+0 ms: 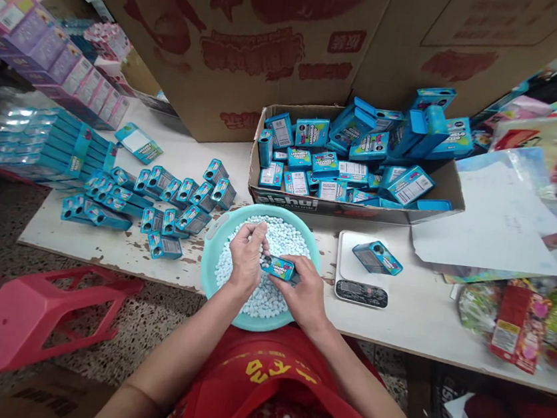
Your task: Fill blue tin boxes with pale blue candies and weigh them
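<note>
A turquoise basin point(209, 275) full of pale blue candies point(268, 302) rests at the table's front edge. Above the candies, my right hand point(305, 292) grips a small blue candy box point(279, 269) from its right end. My left hand point(248, 254) is closed at the box's left end, its fingers pinched around a few candies. On the right, a white scale point(352, 268) bears another blue box point(377, 256). Several similar boxes point(174, 190) stand in a loose group left of the basin.
Behind the basin, an open carton point(279, 199) is piled with blue boxes. A large cardboard box point(286, 55) rises at the back. Stacked blue packs point(45, 142) sit far left. Papers point(488, 219) and candy bags point(519, 327) lie right. A red stool point(20, 314) stands at lower left.
</note>
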Demonstrator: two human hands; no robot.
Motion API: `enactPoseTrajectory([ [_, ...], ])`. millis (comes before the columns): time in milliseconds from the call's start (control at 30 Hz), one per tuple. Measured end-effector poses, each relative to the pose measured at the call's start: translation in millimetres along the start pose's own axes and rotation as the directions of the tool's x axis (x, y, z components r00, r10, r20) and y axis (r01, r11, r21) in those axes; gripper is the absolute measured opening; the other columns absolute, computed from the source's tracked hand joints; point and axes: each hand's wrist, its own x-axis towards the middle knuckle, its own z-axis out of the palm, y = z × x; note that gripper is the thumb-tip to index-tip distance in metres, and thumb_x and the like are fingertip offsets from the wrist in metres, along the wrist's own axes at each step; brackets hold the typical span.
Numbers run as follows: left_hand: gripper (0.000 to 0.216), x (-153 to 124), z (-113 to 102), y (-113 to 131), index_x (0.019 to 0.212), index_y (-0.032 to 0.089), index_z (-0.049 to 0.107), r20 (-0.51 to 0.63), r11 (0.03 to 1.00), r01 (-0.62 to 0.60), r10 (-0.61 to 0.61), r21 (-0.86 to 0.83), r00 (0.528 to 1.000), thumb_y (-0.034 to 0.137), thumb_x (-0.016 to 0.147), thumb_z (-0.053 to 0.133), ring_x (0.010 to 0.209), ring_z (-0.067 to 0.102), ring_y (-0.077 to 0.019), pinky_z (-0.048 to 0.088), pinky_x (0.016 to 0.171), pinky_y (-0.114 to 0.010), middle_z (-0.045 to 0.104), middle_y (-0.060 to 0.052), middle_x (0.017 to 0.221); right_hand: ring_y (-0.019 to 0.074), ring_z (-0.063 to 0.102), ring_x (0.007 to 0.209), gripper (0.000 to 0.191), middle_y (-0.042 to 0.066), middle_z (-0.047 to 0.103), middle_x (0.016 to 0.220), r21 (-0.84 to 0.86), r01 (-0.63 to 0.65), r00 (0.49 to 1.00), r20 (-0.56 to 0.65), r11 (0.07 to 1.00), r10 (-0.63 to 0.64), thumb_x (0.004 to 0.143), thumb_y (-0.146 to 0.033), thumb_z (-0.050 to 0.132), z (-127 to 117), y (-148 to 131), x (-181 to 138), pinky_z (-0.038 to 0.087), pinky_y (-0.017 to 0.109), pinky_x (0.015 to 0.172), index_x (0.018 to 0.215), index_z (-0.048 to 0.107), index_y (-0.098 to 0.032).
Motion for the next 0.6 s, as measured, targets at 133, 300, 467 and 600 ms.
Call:
enactPoseTrajectory([
  [133,0.032,-0.2,1.3,2.3,0.064,0.018,0.049,0.015,1.000,-0.010,0.010,-0.024,1.000,0.043,0.073,0.067,0.042,0.042,-0.0049,0.034,0.042,-0.018,0.046,0.007,0.050,0.0232,0.059,0.091,0.024,0.004,0.064,0.094,0.011,0.005,1.000,-0.017,1.000,-0.005,0.076,-0.028,0.068,0.4,1.4,0.0,0.047,0.037,0.079,0.098,0.060,-0.024],
  [300,0.037,-1.6,3.6,7.2,0.063,0.017,0.048,0.015,0.999,0.004,-0.004,-0.035,1.000,0.046,0.070,0.069,0.039,0.036,-0.0029,0.025,0.036,-0.016,0.042,0.007,0.049,0.0224,0.059,0.093,0.027,0.004,0.064,0.096,0.061,-0.028,0.999,-0.025,0.998,0.030,0.074,-0.028,0.070,0.2,3.0,0.2,0.047,0.036,0.082,0.099,0.061,-0.023],
  [467,0.036,3.2,2.0,15.2,0.070,0.017,0.049,0.090,0.983,0.133,-0.122,-0.125,0.988,0.044,0.067,0.072,0.037,0.029,-0.0020,0.019,0.034,-0.014,0.035,0.010,0.048,0.0209,0.061,0.088,0.029,0.003,0.064,0.090,0.243,-0.106,0.993,-0.022,0.964,0.115,0.068,-0.032,0.075,-7.5,7.9,-4.1,0.049,0.035,0.080,0.093,0.063,-0.021],
  [600,0.030,23.0,-14.9,4.1,0.075,0.019,0.050,0.147,0.988,0.152,-0.156,0.037,0.977,0.046,0.073,0.064,0.039,0.033,-0.0044,0.022,0.036,-0.015,0.038,0.008,0.052,0.0201,0.064,0.081,0.036,0.003,0.065,0.091,0.425,-0.169,0.981,-0.012,0.889,0.193,0.062,-0.037,0.079,-41.0,15.1,-26.9,0.053,0.033,0.072,0.091,0.064,-0.022],
])
